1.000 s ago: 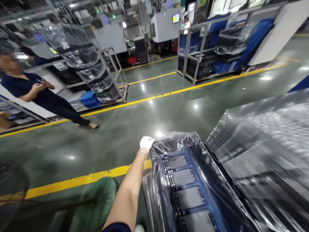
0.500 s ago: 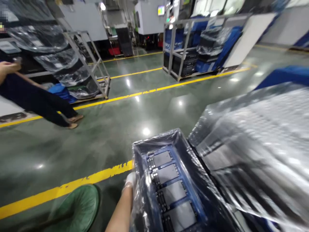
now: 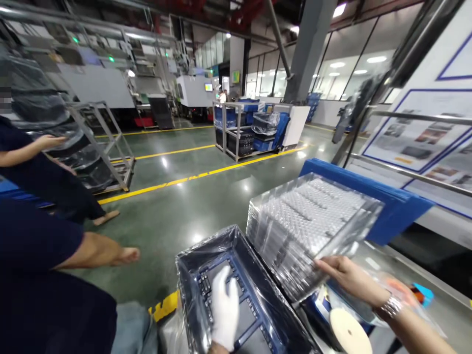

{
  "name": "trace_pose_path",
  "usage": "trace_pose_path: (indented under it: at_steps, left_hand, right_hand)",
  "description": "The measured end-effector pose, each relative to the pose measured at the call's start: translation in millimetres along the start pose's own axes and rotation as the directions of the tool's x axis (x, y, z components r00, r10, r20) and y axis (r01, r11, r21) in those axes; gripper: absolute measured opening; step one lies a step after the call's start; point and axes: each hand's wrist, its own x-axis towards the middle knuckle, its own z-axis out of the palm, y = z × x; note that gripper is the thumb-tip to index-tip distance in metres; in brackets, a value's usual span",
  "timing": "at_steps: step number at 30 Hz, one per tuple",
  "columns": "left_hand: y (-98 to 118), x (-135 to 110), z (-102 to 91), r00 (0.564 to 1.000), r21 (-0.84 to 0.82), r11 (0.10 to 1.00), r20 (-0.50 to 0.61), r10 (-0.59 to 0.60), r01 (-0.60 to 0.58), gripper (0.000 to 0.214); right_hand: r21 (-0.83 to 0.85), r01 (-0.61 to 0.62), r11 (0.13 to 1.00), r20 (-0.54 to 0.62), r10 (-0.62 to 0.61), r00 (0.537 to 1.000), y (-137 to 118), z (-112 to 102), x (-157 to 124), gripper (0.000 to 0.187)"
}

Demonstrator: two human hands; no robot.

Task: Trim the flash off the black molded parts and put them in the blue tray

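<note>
Resting left hand (image 3: 224,314) (gloved) on blue tray (image 3: 258,314), lengthwise away.

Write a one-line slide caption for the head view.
White-gloved left hand rests on a blue compartmented tray inside a clear plastic bag, while the bare right hand touches a stack of clear plastic trays.

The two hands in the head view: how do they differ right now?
The left hand wears a white glove; the right hand is bare, with a metal watch at the wrist. The left hand lies flat inside the blue tray in the plastic-lined bin; the right hand grips the edge of the clear tray stack, tilted beside the bin. Both touch trays.
</note>
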Motion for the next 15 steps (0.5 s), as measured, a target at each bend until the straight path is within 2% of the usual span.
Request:
trace_pose_path:
  at_steps: [2, 3, 4, 6, 8, 9, 12, 15]
  left_hand:
    - [45.5, -21.1, 21.0, 0.970, 0.003, 0.978, 0.131, 0.207, -0.209, 0.038]
    - [67.8, -29.0, 28.7, 0.930, 0.008, 0.945, 0.182, 0.320, -0.327, 0.039]
    - [89.7, -34.8, 35.1, 0.876, 0.003, 0.898, 0.221, 0.429, -0.441, 0.042]
    - [131.4, -40.0, 45.4, 0.734, -0.045, 0.784, 0.320, 0.599, -0.620, 0.052]
    - [166.9, -39.4, 54.0, 0.627, -0.103, 0.739, 0.461, 0.628, -0.665, 0.064]
    - [180.8, -38.0, 57.8, 0.594, -0.095, 0.749, 0.547, 0.590, -0.656, 0.067]
    - [203.2, -33.4, 65.7, 0.609, -0.008, 0.799, 0.643, 0.465, -0.601, 0.065]
    - [205.2, -29.1, 68.0, 0.610, 0.022, 0.794, 0.653, 0.450, -0.608, 0.060]
  right_hand:
    - [-0.050, -0.053, 0.997, 0.026, 0.054, 0.998, -0.9, 0.1, 2.3, 0.063]
    - [-0.089, -0.086, 0.992, 0.021, 0.088, 0.996, -3.9, 0.8, 4.2, 0.059]
    - [-0.134, -0.124, 0.983, 0.001, 0.125, 0.992, -8.4, 1.8, 6.3, 0.054]
    - [-0.219, -0.197, 0.956, -0.058, 0.188, 0.980, -19.3, 4.2, 10.1, 0.040]
    - [-0.282, -0.251, 0.926, -0.101, 0.231, 0.968, -28.2, 4.0, 11.6, 0.031]
    - [-0.303, -0.271, 0.913, -0.111, 0.249, 0.962, -30.7, 1.9, 11.8, 0.030]
    - [-0.337, -0.306, 0.890, -0.132, 0.277, 0.952, -29.8, -16.2, 16.1, 0.038]
    - [-0.311, -0.290, 0.905, -0.223, 0.227, 0.948, -20.2, -54.4, 29.4, 0.056]
